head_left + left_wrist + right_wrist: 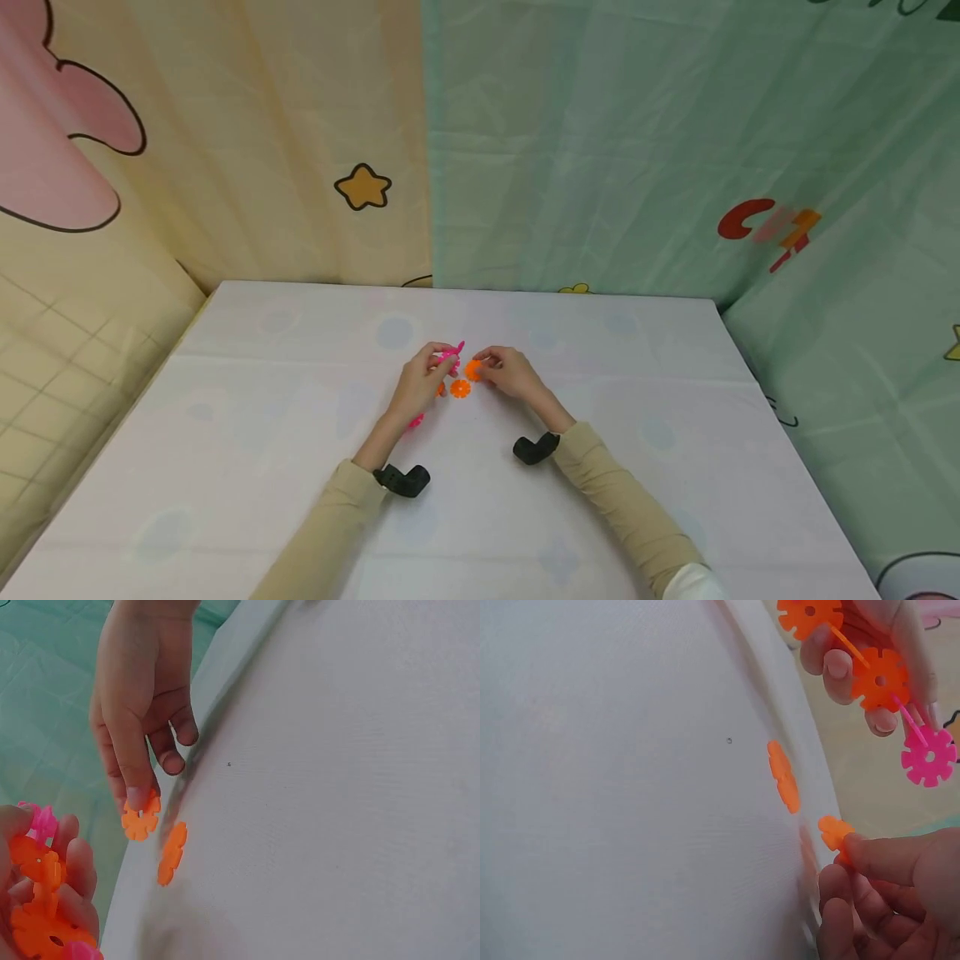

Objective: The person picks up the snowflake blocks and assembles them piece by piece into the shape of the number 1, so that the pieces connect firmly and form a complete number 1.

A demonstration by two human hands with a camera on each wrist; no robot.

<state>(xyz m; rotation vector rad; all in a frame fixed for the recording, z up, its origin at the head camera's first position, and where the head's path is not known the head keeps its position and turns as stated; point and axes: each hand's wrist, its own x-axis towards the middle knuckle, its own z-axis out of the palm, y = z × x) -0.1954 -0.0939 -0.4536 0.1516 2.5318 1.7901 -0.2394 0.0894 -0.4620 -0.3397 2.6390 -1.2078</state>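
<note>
My left hand (418, 385) holds a chain of notched plastic snowflake discs slotted together edge to edge. In the right wrist view, orange discs (881, 679) and a pink disc (928, 756) of this chain show, with thin discs seen edge-on between them. Another pink piece (416, 421) shows beside the left wrist. Between thumb and fingers, my right hand (513, 373) pinches a single orange snowflake disc (140, 819), apart from the chain. A loose orange disc (461, 389) lies on the table between the two hands.
A white cloth with pale spots covers the table (480, 517). Beyond its far edge hang a cream curtain (285, 167) and a green curtain (600, 167). Each wrist wears a black camera mount (403, 481).
</note>
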